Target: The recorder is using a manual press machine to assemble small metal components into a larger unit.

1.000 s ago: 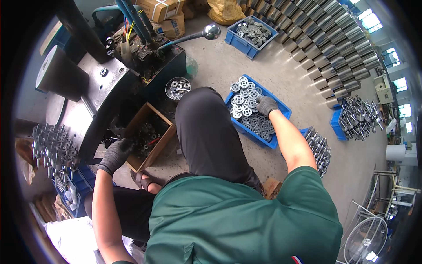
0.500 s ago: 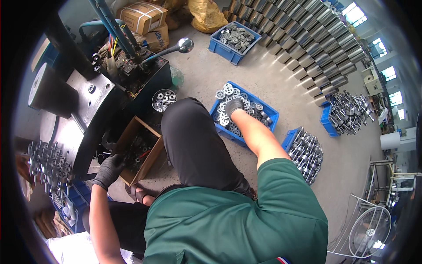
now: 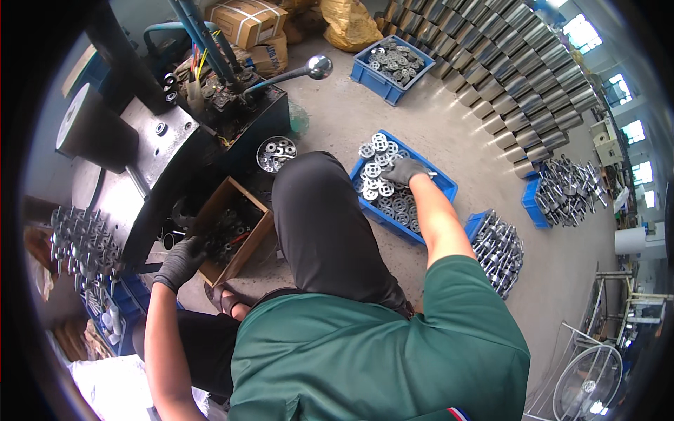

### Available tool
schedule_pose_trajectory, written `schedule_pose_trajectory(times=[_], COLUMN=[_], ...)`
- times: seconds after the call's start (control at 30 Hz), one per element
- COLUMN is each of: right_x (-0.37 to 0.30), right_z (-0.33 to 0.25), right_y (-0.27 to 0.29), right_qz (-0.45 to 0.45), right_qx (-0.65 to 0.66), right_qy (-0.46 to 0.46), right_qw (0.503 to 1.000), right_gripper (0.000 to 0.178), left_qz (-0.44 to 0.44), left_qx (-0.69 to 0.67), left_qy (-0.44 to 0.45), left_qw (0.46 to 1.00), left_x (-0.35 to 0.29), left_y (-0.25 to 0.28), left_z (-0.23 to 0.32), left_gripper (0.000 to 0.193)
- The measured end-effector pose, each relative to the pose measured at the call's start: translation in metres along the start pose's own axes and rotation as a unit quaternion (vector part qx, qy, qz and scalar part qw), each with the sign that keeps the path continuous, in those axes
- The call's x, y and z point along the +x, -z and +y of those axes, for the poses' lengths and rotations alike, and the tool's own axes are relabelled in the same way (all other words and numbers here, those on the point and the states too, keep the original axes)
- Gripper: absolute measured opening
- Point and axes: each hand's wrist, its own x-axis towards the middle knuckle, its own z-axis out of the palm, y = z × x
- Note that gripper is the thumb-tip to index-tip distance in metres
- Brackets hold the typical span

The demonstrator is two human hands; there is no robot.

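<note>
Two gloved hands work on either side of the person's raised knee. The right hand (image 3: 406, 170) reaches down into a blue crate (image 3: 445, 185) on the floor, its fingers (image 3: 393, 174) curled together over the metal discs (image 3: 382, 184) piled at the crate's far-left end; whether a disc is actually pinched between them cannot be told, since the glove hides the fingertips. The left hand (image 3: 180, 261) rests at the near-left corner of an open brown box (image 3: 242, 242), fingers bent and closed around the box edge or something dark at it, too small to tell which. The box holds dark parts and sits on the floor just beside the black machine (image 3: 161, 168). A round tin (image 3: 276, 154) of small metal pieces stands on the floor between the machine and the knee. A lever (image 3: 291, 72) with a shiny ball knob juts from the machine's top. Farther off, a second blue crate (image 3: 382, 83) of discs lies near the stacked steel cylinders (image 3: 519, 91), and finned metal parts (image 3: 498, 249) fill a bin just right of the first crate.
</note>
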Motion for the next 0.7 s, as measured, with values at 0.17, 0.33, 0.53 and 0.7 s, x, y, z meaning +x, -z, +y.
schedule_pose_trajectory(times=[0.17,0.33,0.53,0.7], right_x=[-0.023,-0.016,-0.071,-0.072], right_z=[-0.014,-0.018,-0.056,-0.002], right_y=[-0.022,-0.045,-0.087,-0.197], right_qz=[0.062,0.094,0.097,0.282], right_qx=[0.092,0.170,0.193,0.341], right_qy=[-0.097,-0.220,-0.183,-0.147], right_qw=[0.989,0.956,0.959,0.885], right_gripper=[0.085,0.077,0.059,0.037], left_qz=[-0.028,-0.029,-0.024,0.024], left_qx=[0.044,0.066,0.079,0.080], left_qy=[0.032,0.011,0.016,-0.020], left_qw=[0.998,0.997,0.996,0.996], left_x=[-0.009,0.005,-0.001,-0.011], left_y=[0.000,0.000,0.001,0.012], left_z=[-0.009,0.002,0.026,0.044], left_gripper=[0.029,0.031,0.035,0.032])
